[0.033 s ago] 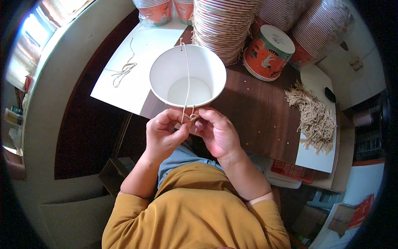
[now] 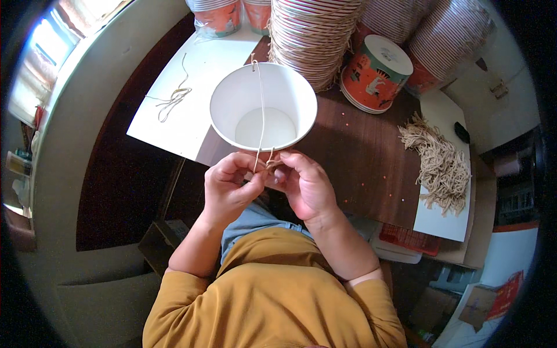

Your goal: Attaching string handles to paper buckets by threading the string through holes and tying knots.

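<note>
A white-lined paper bucket (image 2: 223, 107) stands at the near edge of the table with its mouth toward me. A thin beige cord (image 2: 263, 107) runs from a hole in its far rim across the opening to the near rim. My left hand (image 2: 233, 181) pinches the cord just in front of the near rim. Close beside it, my right hand (image 2: 304, 182) pinches a small loop or knot of the same cord between thumb and fingers. The fingertips nearly meet, and partly hide the knot.
A tall stack of buckets (image 2: 313, 43) stands behind. An upturned orange and green bucket (image 2: 377, 75) is to its right. A bundle of cut cords (image 2: 441, 168) lies on a white sheet at right. Loose cords (image 2: 173, 101) rest on another white sheet (image 2: 168, 130) at left.
The bucket and cord have shifted very slightly. Both hands keep their pinch on the cord, almost unmoved.
</note>
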Available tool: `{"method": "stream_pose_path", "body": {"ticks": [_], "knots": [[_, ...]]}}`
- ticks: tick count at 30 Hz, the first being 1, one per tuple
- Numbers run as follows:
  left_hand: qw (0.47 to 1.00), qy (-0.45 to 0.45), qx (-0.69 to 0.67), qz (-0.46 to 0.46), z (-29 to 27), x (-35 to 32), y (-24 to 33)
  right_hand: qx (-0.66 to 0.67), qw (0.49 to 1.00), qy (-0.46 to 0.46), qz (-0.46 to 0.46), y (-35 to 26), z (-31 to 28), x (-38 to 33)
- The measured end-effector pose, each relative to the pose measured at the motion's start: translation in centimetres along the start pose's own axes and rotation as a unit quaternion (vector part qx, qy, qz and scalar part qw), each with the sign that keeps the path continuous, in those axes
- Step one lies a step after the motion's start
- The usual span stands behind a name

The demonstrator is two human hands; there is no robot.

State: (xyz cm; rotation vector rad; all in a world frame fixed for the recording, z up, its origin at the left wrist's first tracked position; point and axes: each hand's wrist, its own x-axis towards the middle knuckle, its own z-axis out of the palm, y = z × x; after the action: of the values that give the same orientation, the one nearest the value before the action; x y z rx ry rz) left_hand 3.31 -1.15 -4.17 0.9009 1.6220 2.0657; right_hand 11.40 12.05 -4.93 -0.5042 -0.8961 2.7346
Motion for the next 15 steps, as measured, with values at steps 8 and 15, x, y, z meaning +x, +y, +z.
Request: {"method": "stream_pose_path", "body": {"ticks": [8,15], "knots": [[0.999,0.031,0.008,-0.001,0.5,0.2,0.6,-0.067,0.998,0.015,-0.008,-1.0,0.8,-0.5],[0.999,0.034,0.006,-0.008,0.4,0.2,0.4,-0.099,0.995,-0.022,0.003,-1.2,-1.2,0.0]]}}
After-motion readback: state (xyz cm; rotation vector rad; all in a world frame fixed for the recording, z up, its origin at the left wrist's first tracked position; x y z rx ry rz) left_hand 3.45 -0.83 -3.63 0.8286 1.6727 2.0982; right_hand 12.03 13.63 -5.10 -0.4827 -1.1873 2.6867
